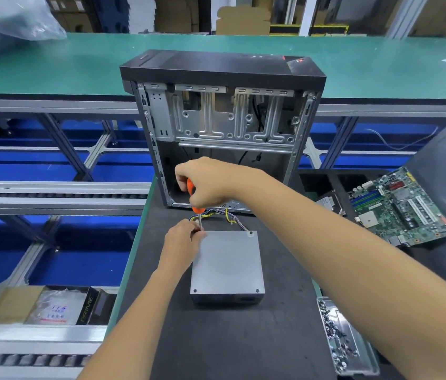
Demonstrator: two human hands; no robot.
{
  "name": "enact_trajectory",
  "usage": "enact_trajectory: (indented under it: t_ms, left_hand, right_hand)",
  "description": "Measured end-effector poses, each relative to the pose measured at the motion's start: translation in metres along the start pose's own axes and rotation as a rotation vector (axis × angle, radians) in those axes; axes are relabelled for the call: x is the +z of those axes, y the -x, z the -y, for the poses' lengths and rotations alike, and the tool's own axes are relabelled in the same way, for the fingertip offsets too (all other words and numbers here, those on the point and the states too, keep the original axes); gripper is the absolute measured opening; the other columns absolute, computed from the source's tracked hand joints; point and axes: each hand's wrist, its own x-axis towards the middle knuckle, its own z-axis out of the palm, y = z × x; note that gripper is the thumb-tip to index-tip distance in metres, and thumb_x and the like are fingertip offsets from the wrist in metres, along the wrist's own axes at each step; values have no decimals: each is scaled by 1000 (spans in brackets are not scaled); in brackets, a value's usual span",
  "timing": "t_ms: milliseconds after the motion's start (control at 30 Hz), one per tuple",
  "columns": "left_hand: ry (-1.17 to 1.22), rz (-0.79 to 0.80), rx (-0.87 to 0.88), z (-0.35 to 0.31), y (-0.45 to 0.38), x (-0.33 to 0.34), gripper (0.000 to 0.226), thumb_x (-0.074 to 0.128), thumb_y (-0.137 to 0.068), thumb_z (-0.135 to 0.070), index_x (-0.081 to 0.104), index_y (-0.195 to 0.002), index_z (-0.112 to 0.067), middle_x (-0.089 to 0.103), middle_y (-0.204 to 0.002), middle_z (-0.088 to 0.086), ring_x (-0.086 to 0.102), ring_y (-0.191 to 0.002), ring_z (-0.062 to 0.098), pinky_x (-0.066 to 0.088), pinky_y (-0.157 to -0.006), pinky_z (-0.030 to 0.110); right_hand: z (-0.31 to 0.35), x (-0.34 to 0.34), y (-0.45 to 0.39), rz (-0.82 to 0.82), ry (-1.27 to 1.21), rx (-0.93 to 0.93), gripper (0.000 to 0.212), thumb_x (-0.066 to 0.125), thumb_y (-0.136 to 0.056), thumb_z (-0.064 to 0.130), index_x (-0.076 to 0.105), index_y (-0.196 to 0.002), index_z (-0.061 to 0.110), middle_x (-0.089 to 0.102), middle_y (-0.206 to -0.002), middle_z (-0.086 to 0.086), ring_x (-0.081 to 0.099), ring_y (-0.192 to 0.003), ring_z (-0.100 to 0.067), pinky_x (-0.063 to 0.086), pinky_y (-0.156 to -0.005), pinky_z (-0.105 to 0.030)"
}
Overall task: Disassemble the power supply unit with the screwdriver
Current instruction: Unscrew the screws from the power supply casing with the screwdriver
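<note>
At power supply unit point(227, 263) far-left corner: right hand point(205, 185) grips screwdriver point(193, 197), left hand point(182, 239) fingers pinch shaft. Rigid, heavyish box; hold sides.

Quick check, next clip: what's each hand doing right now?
Left hand: fingers pinch the screwdriver shaft at the far left corner of the power supply.
Right hand: grips the orange screwdriver handle.
</note>
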Motion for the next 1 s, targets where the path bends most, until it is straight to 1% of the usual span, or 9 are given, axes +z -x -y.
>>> enact_trajectory:
  t_ms: [100, 200, 300, 400, 500, 600, 767, 867, 1000]
  left_hand:
    - [-9, 17, 5, 0, 0, -1, 14, 68, -86, -22, 67, -85, -8, 61, -84, 0, 55, -75, 20, 38, -69, 26]
    - [-11, 14, 14, 0, -1, -1, 15, 68, -87, -23, 68, -87, -8, 62, -85, 1, 54, -73, 18, 37, -68, 24]
    - [-7, 12, 15, 0, 0, -1, 15, 68, -87, -23, 68, -88, -8, 62, -86, 1, 55, -74, 18, 37, -68, 23]
    - [-2, 12, 21, 1, 0, -1, 14, 68, -87, -22, 68, -87, -8, 62, -86, 0, 55, -74, 18, 38, -68, 25]
    - [6, 29, 23, 3, 0, -1, 9, 66, -88, -17, 69, -89, -9, 63, -89, -1, 58, -79, 19, 38, -71, 24]
    - [26, 45, 16, 4, -1, -2, 7, 65, -88, -12, 70, -92, -9, 64, -91, -1, 60, -83, 19, 45, -76, 28]
    - [45, 43, -7, 2, -1, -3, 7, 66, -87, -13, 70, -92, -10, 67, -94, -1, 60, -82, 17, 43, -76, 25]
    - [36, 42, -10, 2, -1, -3, 7, 66, -87, -14, 69, -92, -11, 67, -95, -1, 60, -82, 16, 41, -74, 23]
    - [45, 38, -13, 1, 0, -3, 6, 65, -87, -12, 69, -92, -11, 67, -94, 0, 60, -81, 17, 40, -74, 23]
  right_hand:
    - [1, 3, -4, -103, 261, 129, 37, 44, -97, 48, 54, -96, 13, 41, -74, -1, 47, -77, -28, 34, -58, -33]
    - [-2, 2, -7, -91, 217, 138, 31, 41, -101, 38, 45, -84, 12, 38, -75, -3, 46, -74, -29, 31, -54, -33]
    - [-5, -2, -4, -47, 111, 66, 15, 53, -92, 21, 44, -98, 10, 53, -89, -8, 50, -73, -24, 36, -53, -33]
    - [-8, -3, 1, -28, 23, 44, 24, 60, -79, 9, 55, -103, 8, 59, -91, -5, 56, -83, -25, 43, -59, -31]
    - [-9, 2, 2, -61, 27, 80, 12, 60, -82, 21, 58, -88, 11, 61, -83, -6, 55, -76, -25, 38, -52, -28]
    - [-9, 1, -1, -97, 158, 157, 38, 40, -99, 38, 43, -71, 14, 48, -72, -8, 45, -60, -21, 26, -49, -30]
    - [-8, -3, 0, -25, 72, 67, 12, 53, -93, 19, 51, -100, 9, 54, -85, -4, 59, -84, -27, 43, -60, -33]
    - [-7, -4, 1, -15, -25, 12, 24, 57, -79, 3, 57, -101, 10, 56, -85, 1, 53, -84, -21, 37, -54, -24]
    - [-7, 1, -2, -78, -15, 91, 16, 57, -88, 27, 53, -86, 12, 53, -76, -1, 51, -71, -22, 33, -52, -29]
